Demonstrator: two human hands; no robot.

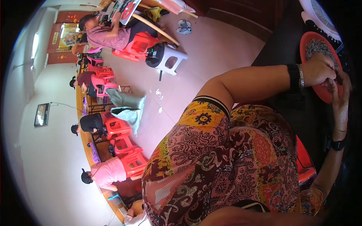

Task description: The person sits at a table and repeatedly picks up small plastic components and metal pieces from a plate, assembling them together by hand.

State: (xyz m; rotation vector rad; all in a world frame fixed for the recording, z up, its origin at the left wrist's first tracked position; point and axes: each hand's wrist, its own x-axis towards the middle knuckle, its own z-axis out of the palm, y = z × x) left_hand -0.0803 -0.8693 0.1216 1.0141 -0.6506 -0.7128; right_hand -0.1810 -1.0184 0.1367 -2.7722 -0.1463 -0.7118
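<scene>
At the far right, a red round tray [323, 93] holds a heap of small grey pieces [320, 48], too small to name. Over its near part my left hand [319, 71] is closed, with fingers bent. My right hand [342, 88] meets it at the tray's right side, its thumb and fingers pinched close to the left fingertips. Whatever lies between the fingers is hidden. On the left wrist are a black band [293, 77] and a bracelet [301, 76]; a dark watch [337, 145] is on the right wrist.
A dark table surface [277, 47] lies under the tray. Beyond it stands a white fan-like grille [323, 15]. Several people sit on red plastic chairs along a wooden counter [81, 109]. A grey stool [175, 60] and slippers [184, 27] are on the tiled floor.
</scene>
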